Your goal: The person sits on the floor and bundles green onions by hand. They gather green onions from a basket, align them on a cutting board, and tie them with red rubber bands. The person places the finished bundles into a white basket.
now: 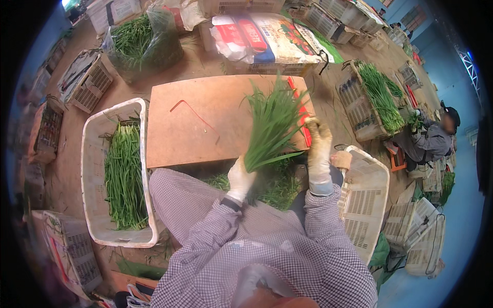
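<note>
In the head view, my gloved left hand (240, 175) grips a bunch of green leafy stalks, likely Chinese chives (269, 119), just above my lap. Their leaves fan out over a wooden board (200, 123). My gloved right hand (320, 146) is at the board's right edge, its fingers curled beside a stack of red strips (304, 123). Whether it pinches a strip is unclear. A single bent red strip (196, 115) lies on the board's left half. Loose green leaves (281, 188) lie below the board, between my knees.
To the left stands a white plastic crate (88, 173) with chives inside. Another white crate (364, 192) stands at my right. Beyond the board are a covered crate (269, 69) and a plastic bag of greens (161, 50). A co-worker (431, 138) sits right, near a chive-filled crate (356, 104).
</note>
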A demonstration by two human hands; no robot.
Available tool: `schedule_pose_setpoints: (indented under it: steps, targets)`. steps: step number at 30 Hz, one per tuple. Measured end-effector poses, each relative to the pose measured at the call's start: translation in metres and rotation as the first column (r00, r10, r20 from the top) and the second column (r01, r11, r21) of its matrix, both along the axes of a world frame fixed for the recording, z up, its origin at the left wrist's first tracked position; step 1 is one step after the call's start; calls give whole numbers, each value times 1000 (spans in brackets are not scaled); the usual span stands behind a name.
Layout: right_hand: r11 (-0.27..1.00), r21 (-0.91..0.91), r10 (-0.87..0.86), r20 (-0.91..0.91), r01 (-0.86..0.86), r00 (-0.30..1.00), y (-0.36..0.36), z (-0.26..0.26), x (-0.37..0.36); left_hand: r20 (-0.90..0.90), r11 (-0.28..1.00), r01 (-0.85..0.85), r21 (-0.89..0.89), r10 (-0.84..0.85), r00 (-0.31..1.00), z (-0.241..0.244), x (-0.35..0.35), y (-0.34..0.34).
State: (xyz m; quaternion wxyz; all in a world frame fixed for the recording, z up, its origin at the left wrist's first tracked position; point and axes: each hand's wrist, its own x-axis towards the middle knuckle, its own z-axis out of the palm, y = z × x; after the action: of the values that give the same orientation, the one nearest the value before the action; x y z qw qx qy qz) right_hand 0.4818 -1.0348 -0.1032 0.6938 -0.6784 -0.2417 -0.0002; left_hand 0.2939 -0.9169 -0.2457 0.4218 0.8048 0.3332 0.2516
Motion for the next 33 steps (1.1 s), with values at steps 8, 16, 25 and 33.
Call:
schedule_pose_setpoints:
  steps: [8, 16, 25, 33]
  targets:
    - [699, -658, 65, -334, -282, 940, -56, -84, -48, 255, 351, 251, -902, -37, 966, -4, 3, 9]
    - [696, -495, 266, -495, -520, 827, -12, -115, -110, 347, 254, 343, -905, -27, 937, 14, 15, 2]
    - [851, -434, 331, 7, -295, 944, 15, -78, -80, 534, 709, 407, -575, -52, 844, 81, 57, 21]
    - [916, -147, 337, -219, -373, 916, 65, -104, -50, 723, 313, 678, -665, 494, 482, 35, 113, 23]
